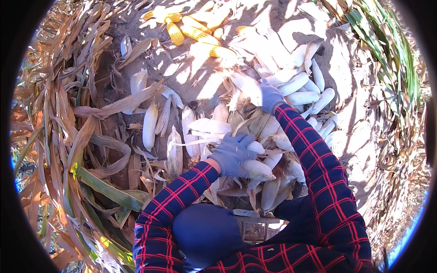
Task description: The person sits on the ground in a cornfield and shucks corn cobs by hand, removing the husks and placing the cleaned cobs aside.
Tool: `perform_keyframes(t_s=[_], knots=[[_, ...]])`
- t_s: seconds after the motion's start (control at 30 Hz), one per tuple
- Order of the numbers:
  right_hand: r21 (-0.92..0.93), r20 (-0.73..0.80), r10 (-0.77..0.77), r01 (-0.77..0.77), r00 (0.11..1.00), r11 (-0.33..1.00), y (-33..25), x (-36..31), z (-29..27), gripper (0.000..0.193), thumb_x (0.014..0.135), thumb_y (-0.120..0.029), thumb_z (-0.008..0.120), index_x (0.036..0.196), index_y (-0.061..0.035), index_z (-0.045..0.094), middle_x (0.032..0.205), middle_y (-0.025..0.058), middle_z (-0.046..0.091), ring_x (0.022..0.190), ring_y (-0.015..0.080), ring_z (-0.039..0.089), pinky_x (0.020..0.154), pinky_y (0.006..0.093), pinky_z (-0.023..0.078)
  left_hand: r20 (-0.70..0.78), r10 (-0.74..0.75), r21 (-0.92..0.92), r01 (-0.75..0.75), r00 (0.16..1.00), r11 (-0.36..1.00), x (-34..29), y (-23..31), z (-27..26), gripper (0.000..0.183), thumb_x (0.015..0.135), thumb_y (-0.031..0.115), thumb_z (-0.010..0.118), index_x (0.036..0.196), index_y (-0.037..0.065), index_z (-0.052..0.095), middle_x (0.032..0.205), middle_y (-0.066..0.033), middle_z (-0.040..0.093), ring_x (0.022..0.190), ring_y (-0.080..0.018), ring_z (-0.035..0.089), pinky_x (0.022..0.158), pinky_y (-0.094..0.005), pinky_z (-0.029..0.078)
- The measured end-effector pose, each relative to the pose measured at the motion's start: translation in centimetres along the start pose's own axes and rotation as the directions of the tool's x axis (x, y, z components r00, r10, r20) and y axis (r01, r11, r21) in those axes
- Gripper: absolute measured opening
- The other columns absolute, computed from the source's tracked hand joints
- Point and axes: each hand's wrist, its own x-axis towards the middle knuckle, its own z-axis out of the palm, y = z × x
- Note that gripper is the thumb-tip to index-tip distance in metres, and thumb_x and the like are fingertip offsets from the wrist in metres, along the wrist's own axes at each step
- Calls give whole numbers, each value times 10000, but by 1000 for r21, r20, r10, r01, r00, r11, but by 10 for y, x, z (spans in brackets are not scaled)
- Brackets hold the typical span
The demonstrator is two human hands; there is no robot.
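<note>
My left hand [231, 154], in a grey glove, lies on a heap of husked corn near my knees. Its fingers curl over a corn ear [256, 147], whose pale end pokes out beside them. Loose white husk leaves [209, 126] stick out to the left of that hand. Farther off, my right hand [271, 96], gloved alike, is closed around a pale corn ear in its husk [246, 85]; strong sunlight washes out its outline. Dry husks [259, 125] lie between the two hands.
Bare yellow cobs [195, 34] are piled at the far side. Pale ears [302, 93] are heaped beyond my right hand. Single ears [150, 126] lie on the soil to the left. Dry stalks [63, 100] bank the left side, and green leaves [387, 45] the far right.
</note>
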Motion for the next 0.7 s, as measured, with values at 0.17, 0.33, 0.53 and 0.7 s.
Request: perform_keyframes(t_s=[0.17,0.33,0.53,0.7], knots=[[154,245,-50,12,968,988,-25,-61,-69,334,722,-276,611,1031,-149,623,1013,191,615,970,339,590,824,405,466,63,-82,70,77,995,995,-10,12,-4,500,589,433,718,1053,254,666,1291,-106,436,1219,-310,400,966,-466,340],[171,329,-183,132,927,976,-59,-132,-122,274,679,-204,614,949,-165,632,909,171,591,908,328,594,826,384,474,75,-38,-415,66,996,907,-45,16,-32,448,851,303,622,1275,200,517,1345,-54,468,1366,-284,259,1089,-444,279],[358,199,-38,-36,979,933,-38,-203,-160,262,674,-149,609,929,-90,615,892,97,599,876,203,583,809,318,459,-298,-258,-632,13,919,775,-116,15,-74,373,875,214,624,1204,44,576,1227,-105,576,1103,-222,555,963,-326,427],[687,17,270,-208,963,696,-37,-258,-167,252,679,-94,574,927,-47,586,950,25,537,885,122,502,810,255,410,-155,-708,-914,-373,689,-162,-197,-87,-24,326,861,260,604,1015,-26,627,890,-141,674,842,-214,642,833,-332,478]])
